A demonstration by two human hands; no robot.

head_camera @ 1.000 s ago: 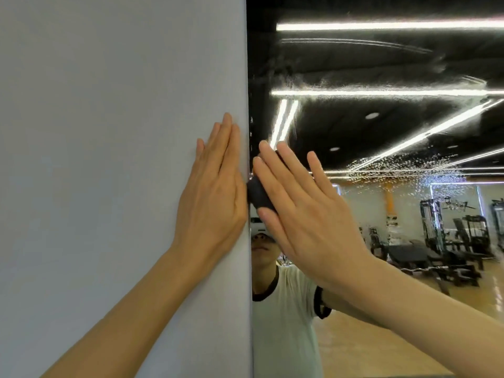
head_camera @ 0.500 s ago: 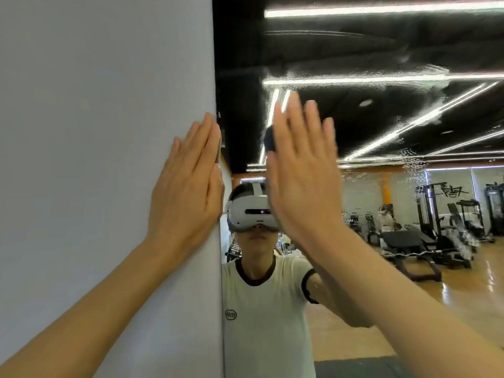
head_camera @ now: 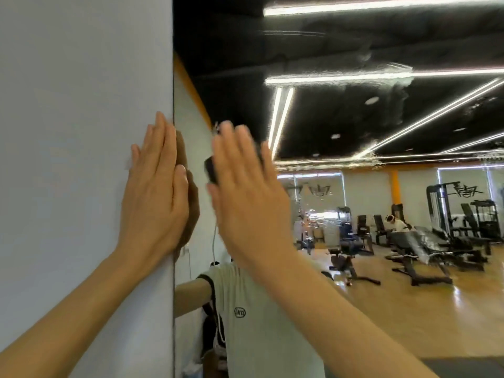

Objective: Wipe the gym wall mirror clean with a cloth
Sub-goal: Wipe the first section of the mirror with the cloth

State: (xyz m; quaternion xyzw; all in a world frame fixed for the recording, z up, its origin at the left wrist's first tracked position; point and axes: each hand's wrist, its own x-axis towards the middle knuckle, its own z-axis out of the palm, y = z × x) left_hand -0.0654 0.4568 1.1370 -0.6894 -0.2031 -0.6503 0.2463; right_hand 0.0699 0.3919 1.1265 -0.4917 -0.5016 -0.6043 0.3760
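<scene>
The head view shows the right hand (head_camera: pixel 245 197) laid flat, fingers straight and pointing up, pressing a dark cloth (head_camera: pixel 210 169) against the wall mirror (head_camera: pixel 354 132); only a small dark edge of the cloth peeks out past the thumb side of the palm, the rest hidden beneath the hand. The left hand (head_camera: pixel 155 195) is open too, fingers straight, resting flat on the pale grey wall (head_camera: pixel 81 132) just beside the mirror's left edge, apparently for bracing. The cloth sits near that left edge, so almost all of the glass lies to the right of the working hand. Smeared, streaky patches show over the reflected ceiling lights, up and to the right of the cloth and well apart from it. I judge the wiping to be at an early or middle stage, and the next strokes would need to carry the cloth rightward and upward. The right hand is the nearer one to those streaks.
</scene>
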